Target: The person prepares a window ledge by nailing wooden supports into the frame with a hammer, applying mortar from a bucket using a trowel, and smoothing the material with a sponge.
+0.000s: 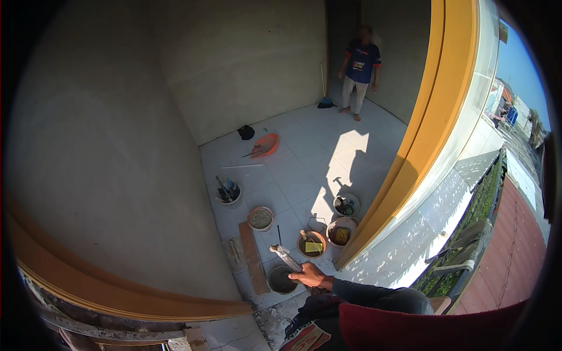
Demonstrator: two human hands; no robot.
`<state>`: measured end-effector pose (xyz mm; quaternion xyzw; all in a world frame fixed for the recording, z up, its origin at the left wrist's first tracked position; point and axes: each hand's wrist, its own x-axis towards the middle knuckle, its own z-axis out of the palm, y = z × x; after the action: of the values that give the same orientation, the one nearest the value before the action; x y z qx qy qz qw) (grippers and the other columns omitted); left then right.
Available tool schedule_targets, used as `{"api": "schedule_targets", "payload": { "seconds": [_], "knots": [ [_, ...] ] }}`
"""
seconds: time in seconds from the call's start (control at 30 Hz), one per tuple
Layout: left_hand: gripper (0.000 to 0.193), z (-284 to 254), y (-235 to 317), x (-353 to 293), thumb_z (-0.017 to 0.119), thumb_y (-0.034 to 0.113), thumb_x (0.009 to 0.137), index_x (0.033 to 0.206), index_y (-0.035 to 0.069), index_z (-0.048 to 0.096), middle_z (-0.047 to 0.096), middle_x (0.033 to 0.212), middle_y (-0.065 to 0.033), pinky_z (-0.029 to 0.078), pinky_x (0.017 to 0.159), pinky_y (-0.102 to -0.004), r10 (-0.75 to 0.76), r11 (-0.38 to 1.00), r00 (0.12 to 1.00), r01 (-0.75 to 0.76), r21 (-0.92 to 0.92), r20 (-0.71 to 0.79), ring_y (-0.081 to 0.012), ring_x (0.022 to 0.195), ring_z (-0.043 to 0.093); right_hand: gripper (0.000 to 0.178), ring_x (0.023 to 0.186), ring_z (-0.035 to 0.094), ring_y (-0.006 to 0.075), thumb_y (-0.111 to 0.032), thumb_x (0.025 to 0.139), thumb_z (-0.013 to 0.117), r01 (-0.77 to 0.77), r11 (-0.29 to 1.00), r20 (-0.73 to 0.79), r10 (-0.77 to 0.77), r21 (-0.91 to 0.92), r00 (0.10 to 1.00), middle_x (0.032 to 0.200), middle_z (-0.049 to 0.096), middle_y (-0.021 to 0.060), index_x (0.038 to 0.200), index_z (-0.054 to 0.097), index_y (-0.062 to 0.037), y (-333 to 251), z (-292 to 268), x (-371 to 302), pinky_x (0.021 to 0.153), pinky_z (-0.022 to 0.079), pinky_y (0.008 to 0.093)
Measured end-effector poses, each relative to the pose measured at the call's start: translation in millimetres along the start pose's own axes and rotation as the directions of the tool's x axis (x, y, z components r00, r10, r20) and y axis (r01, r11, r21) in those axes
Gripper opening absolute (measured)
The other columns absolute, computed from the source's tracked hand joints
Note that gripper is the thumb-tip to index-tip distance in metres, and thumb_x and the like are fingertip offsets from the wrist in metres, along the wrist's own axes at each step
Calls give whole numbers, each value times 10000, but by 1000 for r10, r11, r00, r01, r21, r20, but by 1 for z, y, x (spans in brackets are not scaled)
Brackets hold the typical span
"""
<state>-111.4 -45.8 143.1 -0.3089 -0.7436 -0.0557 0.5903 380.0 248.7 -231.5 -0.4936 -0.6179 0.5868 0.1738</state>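
Observation:
My right hand (313,275) reaches out from the lower right in a dark sleeve. Its fingers are wrapped round a pale, stick-like tool (284,256) with a whitish, smeared shaft and a knobbed tan end pointing up and left; its exact kind is not clear. Just below the hand is a dark bucket (281,281) with grey contents. Beyond the hand stands an orange bucket (311,244) with a yellow item inside. My left hand is out of view.
A brown plank (253,257) lies left of the buckets. Farther off are a pail of grey mix (260,219), a tool bucket (228,192) and an orange basin (266,146). Another person (361,70) stands by the broom (325,100). A yellow-orange door frame (430,134) rises on the right.

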Motion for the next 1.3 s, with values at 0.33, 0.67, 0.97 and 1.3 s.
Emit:
{"api": "schedule_targets", "payload": {
  "seconds": [0.33, 0.67, 0.97, 1.3],
  "knots": [
    [207, 14, 30, 40, 625, 74, 862, 1044, -23, 613, 662, 893, -225, 520, 730, -442, -45, 935, 998, 57, -350, 41, -410, 855, 658, 333, 364, 396, 109, -212, 812, 753, -113, 947, -59, 137, 300, 989, 511, 420, -8, 660, 501, -56, -42, 9, -10, 346, 321, 277],
    [197, 69, -22, 17, 485, 65, 892, 723, -18, 545, 521, 619, -116, 439, 547, -374, -293, 672, 956, 214, -709, 10, -212, 601, 569, 244, 381, 353, 95, -171, 829, 732, -161, 982, 226, 137, 95, 965, 524, 393, -25, 747, 534, -55, -44, 49, -29, 349, 306, 286],
    [90, -86, 39, -22, 521, 47, 864, 862, -34, 561, 522, 613, -127, 447, 559, -377, 155, 988, 974, -149, -45, 165, -253, 579, 554, 304, 362, 367, 105, -165, 830, 736, -145, 987, 281, 121, 66, 952, 500, 382, -20, 680, 487, -76, -57, 75, -37, 343, 303, 283],
    [203, -44, 68, -264, 554, 146, 880, 999, 54, 691, 665, 933, -164, 539, 739, -458, -94, 877, 565, 437, -201, 820, -352, 897, 654, 288, 365, 383, 98, -207, 818, 754, -132, 991, 281, 120, 22, 952, 513, 400, -21, 752, 514, -61, -51, 68, -37, 335, 326, 272]
  ]
}}
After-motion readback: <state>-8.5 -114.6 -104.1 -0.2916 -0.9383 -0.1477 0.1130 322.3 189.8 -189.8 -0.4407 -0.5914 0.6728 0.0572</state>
